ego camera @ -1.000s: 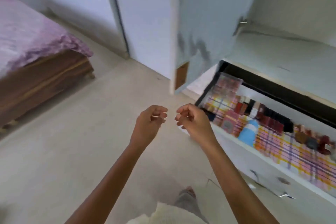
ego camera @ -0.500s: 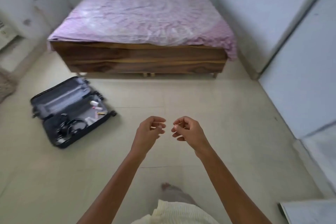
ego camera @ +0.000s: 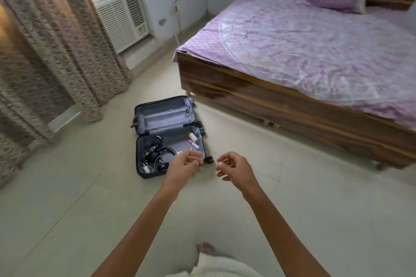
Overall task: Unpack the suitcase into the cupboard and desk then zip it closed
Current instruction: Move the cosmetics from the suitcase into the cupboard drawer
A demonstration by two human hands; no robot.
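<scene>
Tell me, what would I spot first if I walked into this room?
The open black suitcase lies flat on the floor, headphones and small bottles in its near half. Right of it stands a big wooden bed with a purple cover. Up front, the left hand and right hand hover empty.

Bare floor (ego camera: 67, 209) is running wide from the feet up to the suitcase (ego camera: 166, 117), which is lying open and flat, reachable from above and from its near and left sides. A tangle of headphones and cables (ego camera: 161, 154) is crowding the left of its near half, with small bottles (ego camera: 194, 139) sitting along the right edge. The bed (ego camera: 281, 105) is closing off the right side, its frame near the suitcase's wheels. The curtain (ego camera: 56, 51) is hanging well apart on the left.
</scene>
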